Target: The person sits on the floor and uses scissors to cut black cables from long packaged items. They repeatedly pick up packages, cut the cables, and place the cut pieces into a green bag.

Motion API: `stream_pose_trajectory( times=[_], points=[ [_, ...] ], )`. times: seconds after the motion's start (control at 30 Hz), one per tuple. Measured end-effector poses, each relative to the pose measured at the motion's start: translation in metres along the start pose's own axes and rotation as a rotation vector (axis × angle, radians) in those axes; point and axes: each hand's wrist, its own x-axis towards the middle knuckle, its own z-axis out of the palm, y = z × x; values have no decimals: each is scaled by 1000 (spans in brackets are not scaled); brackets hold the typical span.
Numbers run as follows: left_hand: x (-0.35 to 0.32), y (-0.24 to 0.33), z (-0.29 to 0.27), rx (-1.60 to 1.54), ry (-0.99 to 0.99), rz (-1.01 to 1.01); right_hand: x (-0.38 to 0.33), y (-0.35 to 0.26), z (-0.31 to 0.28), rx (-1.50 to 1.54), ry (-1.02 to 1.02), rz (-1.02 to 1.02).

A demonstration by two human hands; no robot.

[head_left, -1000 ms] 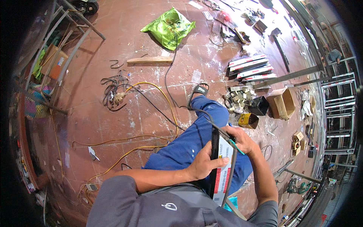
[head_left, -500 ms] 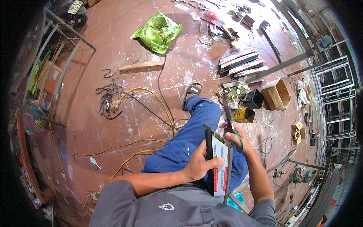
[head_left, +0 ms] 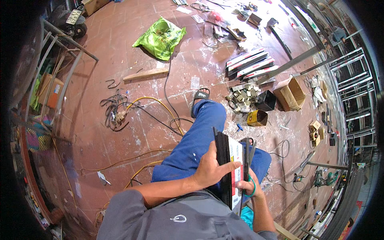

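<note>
Tubing of grey metal, bent into a rack (head_left: 89, 53), stands at the far left, with a brown cardboard box (head_left: 51, 94) and a multicoloured woven basket (head_left: 37, 140) beside it. Right of these, a tangle of black cord (head_left: 114, 112) lies on the red-brown tiled floor (head_left: 92, 128); a pale wooden strip (head_left: 150, 74) and a lime-green plastic bag (head_left: 156, 46) lie farther out. The left hand (head_left: 208, 168) is closed around a long black bar with a white-and-red label (head_left: 236, 150), its thumb across the label and its fingers around the far-left edge. The bar is over the person's lap, between the two hands. Just right of it, dark-bladed scissors with green loop handles (head_left: 252, 187) are in the right hand (head_left: 256, 190), which is curled around the loops, blades pointing away from the body alongside the bar; whether the blades are parted is hard to tell. Beyond, black bars with white labels (head_left: 250, 64) lie stacked near a heap of small metal pieces (head_left: 242, 98). Farther right come a yellow tin (head_left: 257, 118), an open brown carton (head_left: 292, 96) and silvery metal frames (head_left: 354, 90).
</note>
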Motion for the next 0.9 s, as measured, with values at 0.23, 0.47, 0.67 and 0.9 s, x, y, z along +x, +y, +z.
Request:
stream_pose_trajectory(
  times=[0.23, 0.47, 0.67, 0.9],
  points=[
    [48, 5, -51, -137, -72, -1, -3, 13, 17, 184, 96, -42],
    [57, -7, -56, -185, -11, 217, -3, 19, 6, 77, 105, 15],
    [55, -4, -52, -273, 42, 92, -2, 19, 7, 159, 121, -31],
    [72, 7, -40, -329, -9, 163, -22, -44, 3, 65, 223, 36]
  ],
)
